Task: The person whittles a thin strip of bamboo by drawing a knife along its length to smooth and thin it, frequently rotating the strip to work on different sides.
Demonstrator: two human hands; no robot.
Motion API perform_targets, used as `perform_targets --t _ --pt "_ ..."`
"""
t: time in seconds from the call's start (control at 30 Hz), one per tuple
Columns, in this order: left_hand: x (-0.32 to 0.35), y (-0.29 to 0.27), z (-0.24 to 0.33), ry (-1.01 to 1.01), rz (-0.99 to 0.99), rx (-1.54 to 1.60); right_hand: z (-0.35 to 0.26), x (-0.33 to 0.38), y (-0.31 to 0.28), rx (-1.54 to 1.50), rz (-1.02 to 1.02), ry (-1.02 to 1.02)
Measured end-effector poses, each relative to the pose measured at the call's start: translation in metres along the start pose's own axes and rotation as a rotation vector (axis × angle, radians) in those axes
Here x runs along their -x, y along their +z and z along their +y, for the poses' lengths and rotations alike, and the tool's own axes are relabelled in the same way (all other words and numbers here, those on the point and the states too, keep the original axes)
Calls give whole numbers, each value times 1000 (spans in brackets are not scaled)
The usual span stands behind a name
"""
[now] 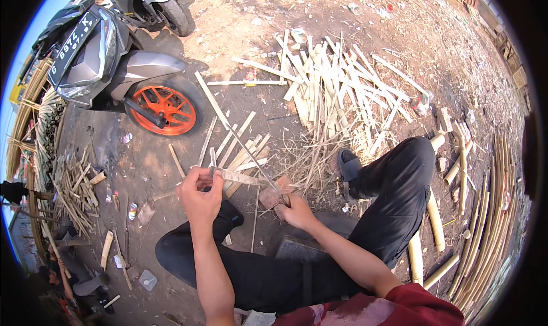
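Out over the dirt [220,49], we've got a bamboo strip [242,178] in one hand, a long thin blade [254,162] in the other.
Our left hand [201,193] pinches the strip's left end, thumb against fingers, probably to stay clear of the edge; can't tell if its tip touches the blade. Our right hand [297,212] has fingers wrapped round the blade's lower end, brick [268,197] close by, split bamboo pile [325,86] crowding the ground ahead, parked motorcycle [145,65] blocking front left.
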State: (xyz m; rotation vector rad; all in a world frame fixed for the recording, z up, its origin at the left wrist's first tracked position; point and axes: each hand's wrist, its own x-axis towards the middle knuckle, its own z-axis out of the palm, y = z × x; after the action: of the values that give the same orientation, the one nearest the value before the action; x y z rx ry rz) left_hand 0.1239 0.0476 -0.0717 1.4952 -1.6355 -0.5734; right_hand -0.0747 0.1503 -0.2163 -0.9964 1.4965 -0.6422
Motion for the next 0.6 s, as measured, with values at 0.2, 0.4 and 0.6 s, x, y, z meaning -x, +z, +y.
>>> perform_targets --t 0.2,0.4,0.6 --pt "10 7 -6 186 29 -62 13 3 26 2 154 -48" --pt "11 10 -7 151 29 -41 78 -2 13 297 135 231" --pt "19 1 -7 225 -69 -129 47 -8 32 142 134 49"
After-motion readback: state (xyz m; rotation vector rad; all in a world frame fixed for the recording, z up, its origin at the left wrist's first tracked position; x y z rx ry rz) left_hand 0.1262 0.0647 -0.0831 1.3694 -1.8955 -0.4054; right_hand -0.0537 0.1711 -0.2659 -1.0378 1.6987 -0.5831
